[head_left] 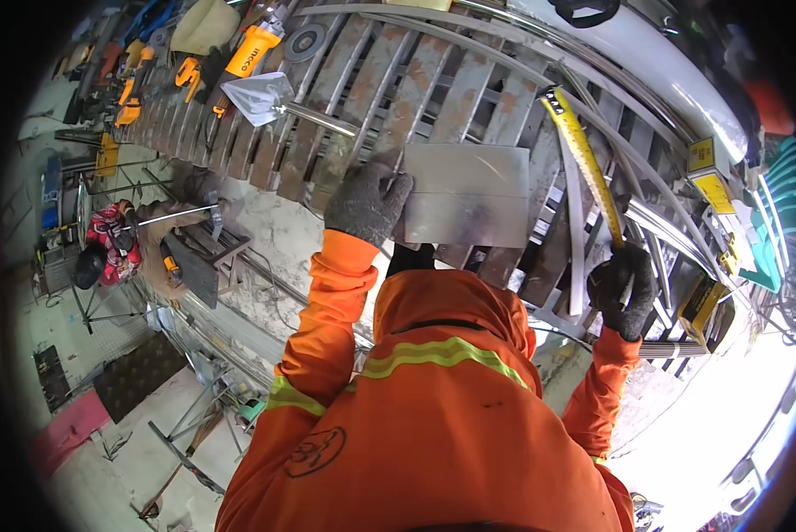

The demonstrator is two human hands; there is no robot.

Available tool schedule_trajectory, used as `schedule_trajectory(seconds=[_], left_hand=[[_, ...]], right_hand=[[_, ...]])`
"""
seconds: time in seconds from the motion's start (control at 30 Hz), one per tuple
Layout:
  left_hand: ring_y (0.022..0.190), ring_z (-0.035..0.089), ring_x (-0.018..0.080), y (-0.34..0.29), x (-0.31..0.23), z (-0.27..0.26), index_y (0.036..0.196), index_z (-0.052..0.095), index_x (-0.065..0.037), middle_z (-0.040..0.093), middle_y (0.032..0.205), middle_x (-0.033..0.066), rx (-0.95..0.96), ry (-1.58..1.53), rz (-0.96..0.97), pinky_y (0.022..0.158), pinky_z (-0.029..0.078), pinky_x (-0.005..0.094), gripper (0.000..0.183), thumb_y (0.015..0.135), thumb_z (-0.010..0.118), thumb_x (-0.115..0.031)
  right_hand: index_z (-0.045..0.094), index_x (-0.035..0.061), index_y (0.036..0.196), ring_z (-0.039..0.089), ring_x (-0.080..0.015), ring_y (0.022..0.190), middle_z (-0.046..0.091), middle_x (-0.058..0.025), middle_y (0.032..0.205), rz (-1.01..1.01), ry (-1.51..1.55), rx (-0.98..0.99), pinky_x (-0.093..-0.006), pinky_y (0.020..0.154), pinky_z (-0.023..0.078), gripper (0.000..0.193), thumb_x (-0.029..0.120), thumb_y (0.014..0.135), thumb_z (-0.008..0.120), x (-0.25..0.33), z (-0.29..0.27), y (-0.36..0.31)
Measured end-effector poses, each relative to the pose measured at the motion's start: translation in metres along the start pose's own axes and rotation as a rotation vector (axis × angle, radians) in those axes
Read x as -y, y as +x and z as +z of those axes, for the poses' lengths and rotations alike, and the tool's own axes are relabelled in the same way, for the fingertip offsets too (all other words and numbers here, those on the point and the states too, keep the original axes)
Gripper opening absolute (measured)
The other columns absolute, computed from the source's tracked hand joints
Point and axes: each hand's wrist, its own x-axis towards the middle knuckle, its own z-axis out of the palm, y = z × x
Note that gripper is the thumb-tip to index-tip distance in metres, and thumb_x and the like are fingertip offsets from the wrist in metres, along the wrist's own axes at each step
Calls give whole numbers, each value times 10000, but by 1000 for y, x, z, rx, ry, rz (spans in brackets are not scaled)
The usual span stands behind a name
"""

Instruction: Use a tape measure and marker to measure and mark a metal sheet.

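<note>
Metal sheet point(467, 197), left hand point(367, 204) touching, grip unclear, right hand point(624, 285) clutching tape measure point(586, 167), yellow box point(701, 157), contents hidden

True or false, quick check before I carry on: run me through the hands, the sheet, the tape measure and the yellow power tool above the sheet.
1. The left hand is at the metal sheet's left edge. True.
2. Both hands are bare. False: both are gloved.
3. The right hand holds the tape measure. True.
4. The tape measure is fully retracted. False: it is extended.
5. The yellow power tool lies upper left of the sheet. True.
</note>
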Motion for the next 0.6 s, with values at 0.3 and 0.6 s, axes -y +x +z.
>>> schedule_trajectory(seconds=[0.3, 0.6], left_hand=[[1008, 755, 418, -1, -38, 19, 1230, 648, -70, 781, 1055, 159, 157, 40, -68, 888, 592, 526, 582, 865, 845, -478], [1265, 657, 430, 33, 6, 34, 1503, 562, -98, 688, 1355, 216, 25, -126, 276, 1076, 536, 489, 640, 921, 782, -249]], right_hand=[[680, 3, 1215, 697, -172, 747, 702, -88, 924, 25, -41, -43, -345, 685, 566, 355, 340, 1112, 639, -2, -6, -7], [695, 36, 1167, 713, -211, 744, 697, -97, 864, -8, -184, -111, -374, 695, 564, 217, 224, 1060, 676, -9, -9, -10]])
